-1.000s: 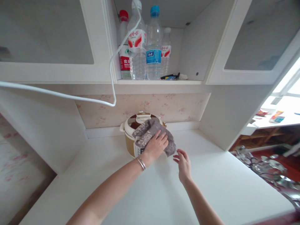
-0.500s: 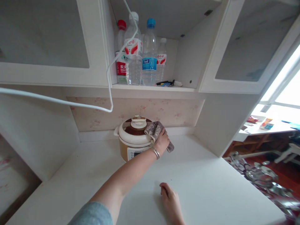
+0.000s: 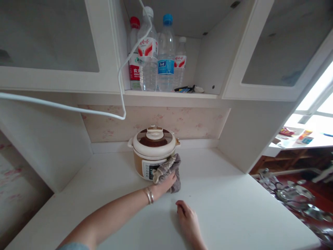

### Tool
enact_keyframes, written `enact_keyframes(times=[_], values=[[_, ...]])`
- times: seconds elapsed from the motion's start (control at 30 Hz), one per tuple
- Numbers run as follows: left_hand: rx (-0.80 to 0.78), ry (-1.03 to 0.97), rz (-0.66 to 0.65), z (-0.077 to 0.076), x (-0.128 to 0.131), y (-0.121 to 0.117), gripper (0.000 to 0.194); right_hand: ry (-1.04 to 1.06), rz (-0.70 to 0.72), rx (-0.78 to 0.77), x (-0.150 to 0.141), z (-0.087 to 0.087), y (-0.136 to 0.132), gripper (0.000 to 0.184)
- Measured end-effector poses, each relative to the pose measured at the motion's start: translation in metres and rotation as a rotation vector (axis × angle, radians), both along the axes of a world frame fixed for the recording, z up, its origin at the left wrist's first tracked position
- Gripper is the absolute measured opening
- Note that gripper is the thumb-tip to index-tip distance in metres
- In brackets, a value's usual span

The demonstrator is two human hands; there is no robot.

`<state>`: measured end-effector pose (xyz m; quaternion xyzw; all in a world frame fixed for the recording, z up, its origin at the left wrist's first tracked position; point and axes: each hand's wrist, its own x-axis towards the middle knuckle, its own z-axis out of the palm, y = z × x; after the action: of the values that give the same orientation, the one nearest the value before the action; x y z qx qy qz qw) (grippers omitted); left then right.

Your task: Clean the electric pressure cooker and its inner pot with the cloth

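Observation:
An electric pressure cooker (image 3: 140, 163), white and tan with a brown-topped lid, stands upright on the white counter (image 3: 111, 208) against the back wall. My left hand (image 3: 163, 185), with bracelets at the wrist, grips a grey-brown patterned cloth (image 3: 166, 170) and holds it at the cooker's lower front right. The cloth covers part of the control panel (image 3: 147, 169). Nearer to me, my right hand (image 3: 187, 220) rests on the counter with curled fingers, apart from the cooker; I see nothing in it.
Overhead, an open cupboard shelf (image 3: 145, 93) bears several plastic bottles (image 3: 165, 55) and a few small items (image 3: 188, 89). A white cable (image 3: 99, 113) hangs in front of it on the left. Shiny metal items (image 3: 293, 198) stand beyond the counter's right edge.
My left hand has brought the cloth down from the right side of the lid to the cooker's lower front. My right hand has stayed nearly in place.

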<state>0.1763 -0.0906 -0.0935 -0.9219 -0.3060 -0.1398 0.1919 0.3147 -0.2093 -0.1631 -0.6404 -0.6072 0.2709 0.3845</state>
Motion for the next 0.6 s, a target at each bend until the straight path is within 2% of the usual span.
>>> enact_keyframes(times=[0.07, 0.13, 0.23, 0.3, 0.4, 0.47, 0.53, 0.6], values=[[0.086, 0.030, -0.047, 0.014, -0.025, -0.007, 0.042, -0.029, 0.005, -0.032, -0.002, 0.002, -0.001, 0.030], [0.146, 0.026, -0.058, 0.039, -0.049, -0.011, 0.040, -0.065, 0.008, -0.081, -0.003, 0.004, -0.002, 0.031], [0.135, -0.070, 0.033, 0.084, -0.077, -0.008, 0.041, -0.116, 0.019, -0.154, -0.006, 0.009, -0.001, 0.032], [0.101, -0.178, 0.154, 0.114, -0.086, 0.002, 0.045, -0.146, 0.015, -0.186, -0.007, 0.012, 0.000, 0.032], [-0.016, -0.326, 0.320, 0.151, -0.089, 0.028, 0.048, -0.177, 0.003, -0.210, -0.010, 0.013, 0.001, 0.032], [-0.108, -0.328, 0.331, 0.169, -0.084, 0.046, 0.044, -0.182, -0.004, -0.222, -0.011, 0.012, 0.002, 0.032], [-0.172, -0.301, 0.306, 0.181, -0.077, 0.058, 0.038, -0.180, -0.017, -0.232, -0.012, 0.012, 0.002, 0.031], [-0.184, -0.297, 0.295, 0.185, -0.067, 0.060, 0.034, -0.179, -0.027, -0.234, -0.013, 0.012, 0.003, 0.031]])
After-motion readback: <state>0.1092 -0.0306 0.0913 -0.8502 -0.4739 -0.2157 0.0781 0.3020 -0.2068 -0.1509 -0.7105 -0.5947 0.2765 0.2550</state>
